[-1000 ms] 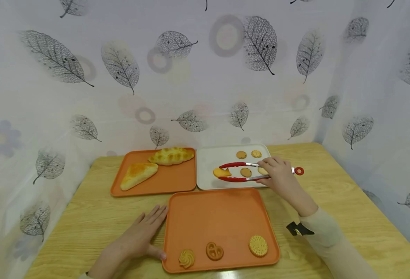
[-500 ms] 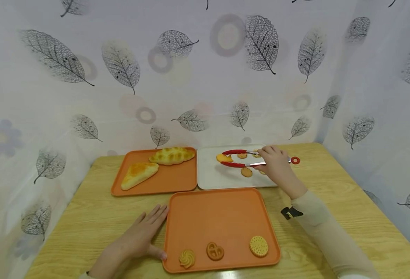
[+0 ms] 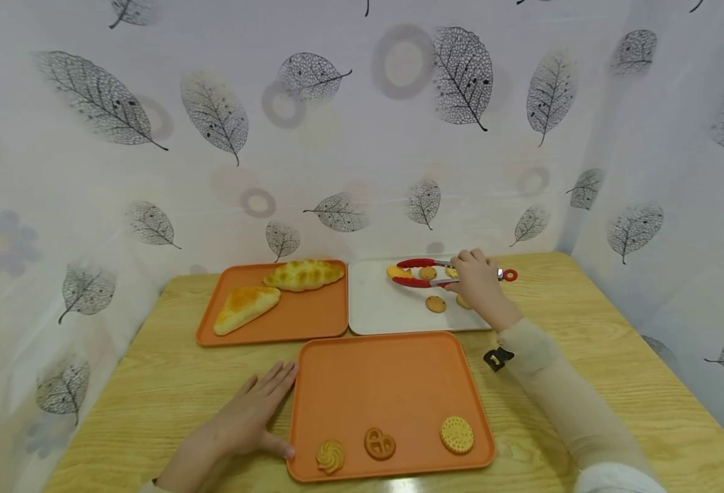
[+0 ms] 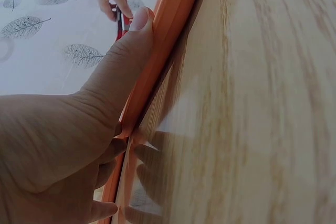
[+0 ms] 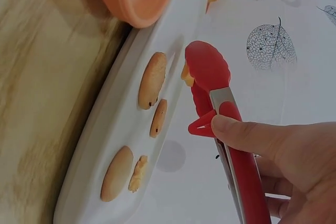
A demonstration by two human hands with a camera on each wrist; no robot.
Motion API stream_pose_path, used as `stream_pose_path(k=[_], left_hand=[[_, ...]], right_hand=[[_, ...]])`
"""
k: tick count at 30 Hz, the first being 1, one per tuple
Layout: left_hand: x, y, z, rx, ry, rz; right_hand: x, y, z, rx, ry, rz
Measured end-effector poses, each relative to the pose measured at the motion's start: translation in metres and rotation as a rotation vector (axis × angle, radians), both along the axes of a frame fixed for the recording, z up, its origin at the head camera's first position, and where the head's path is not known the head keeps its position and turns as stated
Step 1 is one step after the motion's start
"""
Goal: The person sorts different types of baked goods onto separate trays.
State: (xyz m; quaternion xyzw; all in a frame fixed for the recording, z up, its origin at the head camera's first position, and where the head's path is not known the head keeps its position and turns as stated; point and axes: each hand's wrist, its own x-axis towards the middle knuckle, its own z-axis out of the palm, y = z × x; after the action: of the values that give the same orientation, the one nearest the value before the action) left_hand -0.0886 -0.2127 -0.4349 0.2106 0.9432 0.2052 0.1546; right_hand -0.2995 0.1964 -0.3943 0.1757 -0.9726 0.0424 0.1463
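My right hand (image 3: 477, 281) grips red-tipped metal tongs (image 3: 416, 263) over the white tray (image 3: 371, 311). Between the tong tips is an orange-yellow fish-shaped cookie (image 3: 394, 272), held above the tray's back half. In the right wrist view, the tongs (image 5: 210, 69) largely hide that fish, with only a sliver showing. Fingers straight, my left hand (image 3: 239, 421) rests at the left edge of the front orange tray (image 3: 386, 383). Its thumb (image 4: 137, 24) lies against the rim in the left wrist view.
Round cookies (image 3: 436, 304) lie on the white tray. A swirl cookie (image 3: 330, 457), a pretzel (image 3: 379, 444) and a round biscuit (image 3: 457, 435) sit along the front tray's near side. The back-left orange tray (image 3: 313, 329) bears a triangular pastry (image 3: 245, 308) and a braided bread (image 3: 303, 275).
My right hand has carried the tongs and the fish-shaped cookie toward the back of the white tray, beside the rear cookies. The left hand stays where it was.
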Motion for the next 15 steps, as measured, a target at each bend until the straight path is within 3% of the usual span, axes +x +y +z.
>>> stream_pose_path(k=[15], left_hand=[[0.001,0.001,-0.001,-0.004,-0.002,-0.001]], right_hand=[[-0.013,-0.007,-0.003,0.018,-0.122,-0.05]])
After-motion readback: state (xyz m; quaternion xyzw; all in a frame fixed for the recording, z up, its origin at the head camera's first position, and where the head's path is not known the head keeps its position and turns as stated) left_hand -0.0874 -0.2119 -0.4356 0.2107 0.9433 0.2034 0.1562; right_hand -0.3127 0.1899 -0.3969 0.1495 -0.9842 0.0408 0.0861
